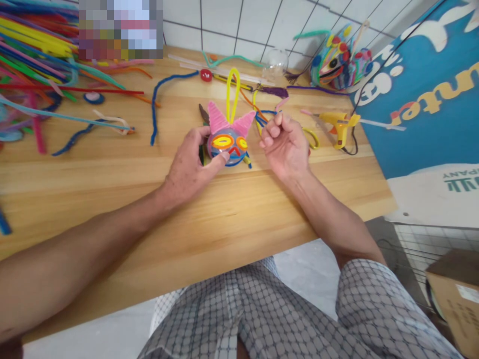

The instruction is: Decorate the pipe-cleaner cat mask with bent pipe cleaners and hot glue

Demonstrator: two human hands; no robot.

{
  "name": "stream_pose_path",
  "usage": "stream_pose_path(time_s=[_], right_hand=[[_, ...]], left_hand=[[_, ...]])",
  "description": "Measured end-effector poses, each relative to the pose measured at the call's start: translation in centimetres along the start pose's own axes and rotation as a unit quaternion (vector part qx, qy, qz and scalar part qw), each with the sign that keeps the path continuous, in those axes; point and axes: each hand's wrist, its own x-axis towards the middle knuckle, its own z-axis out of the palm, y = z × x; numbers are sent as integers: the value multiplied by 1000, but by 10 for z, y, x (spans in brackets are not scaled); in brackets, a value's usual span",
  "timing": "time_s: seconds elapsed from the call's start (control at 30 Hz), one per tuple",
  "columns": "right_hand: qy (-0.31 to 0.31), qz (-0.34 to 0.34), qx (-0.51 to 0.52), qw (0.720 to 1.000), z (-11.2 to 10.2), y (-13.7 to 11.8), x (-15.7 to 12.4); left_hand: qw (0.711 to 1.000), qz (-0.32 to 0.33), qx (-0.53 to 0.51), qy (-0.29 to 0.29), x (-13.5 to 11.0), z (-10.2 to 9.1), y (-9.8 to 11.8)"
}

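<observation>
A small pipe-cleaner mask (pixel 227 142) stands on the wooden table (pixel 209 209). It has a blue face, yellow-and-orange eyes, two pink ears and a tall yellow loop on top. My left hand (pixel 192 162) is wrapped round its left side, thumb pressed on the front. My right hand (pixel 284 144) hovers just to its right, fingers curled and pinched together near some blue and pink pipe cleaners (pixel 267 117); what they pinch is too small to make out.
A heap of coloured pipe cleaners (pixel 33 60) fills the table's left end. A yellow glue gun (pixel 339 124) lies to the right, its cord trailing. A finished multicoloured mask (pixel 337 62) leans at the back wall. A blue board (pixel 422 94) stands at right.
</observation>
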Motion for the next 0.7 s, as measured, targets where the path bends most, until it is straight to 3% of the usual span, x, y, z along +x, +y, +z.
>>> stream_pose_path(time_s=[0.13, 0.27, 0.4, 0.5, 0.6, 0.7], right_hand=[[0, 13, 80, 997, 11, -5, -5], [-21, 17, 93, 995, 8, -2, -2], [-86, 34, 36, 995, -1, -5, 1], [-150, 53, 26, 987, -4, -12, -2], [-202, 84, 42, 975, 0, -18, -9], [-253, 102, 67, 960, 7, -20, -17]], left_hand=[[1000, -11, -15, -5, 1, -2, 6], [1000, 0, -5, -2, 1, -1, 6], [1000, 18, 8, 0, -1, 2, -3], [997, 46, 35, 46, 0, 0, -3], [985, 119, 69, 101, 2, -8, 17], [977, 176, 91, 84, 2, -16, 47]])
